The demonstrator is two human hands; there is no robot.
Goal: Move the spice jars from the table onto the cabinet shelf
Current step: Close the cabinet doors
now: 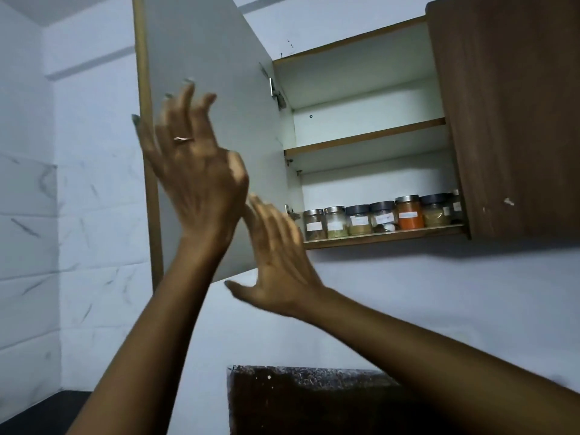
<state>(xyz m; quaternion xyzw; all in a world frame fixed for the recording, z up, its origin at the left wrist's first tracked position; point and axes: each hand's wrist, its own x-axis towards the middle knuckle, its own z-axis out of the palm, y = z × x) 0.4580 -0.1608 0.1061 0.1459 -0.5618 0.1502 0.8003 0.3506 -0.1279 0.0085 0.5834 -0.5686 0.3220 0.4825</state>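
Several spice jars (383, 216) stand in a row on the bottom shelf (386, 235) of the wall cabinet; one holds orange powder (409, 211). The left cabinet door (213, 89) is swung open. My left hand (194, 164) is raised in front of that door with fingers spread and loosely bent, holding nothing. My right hand (276, 262) is lower, just left of the jars, fingers straight and blurred, also holding nothing. I cannot tell whether either hand touches the door.
The upper shelf (367, 136) of the cabinet holds nothing visible. The right cabinet door (508, 120) is brown wood and closed. A dark speckled slab (301, 394) sits below at the bottom centre. White marbled tiles cover the left wall.
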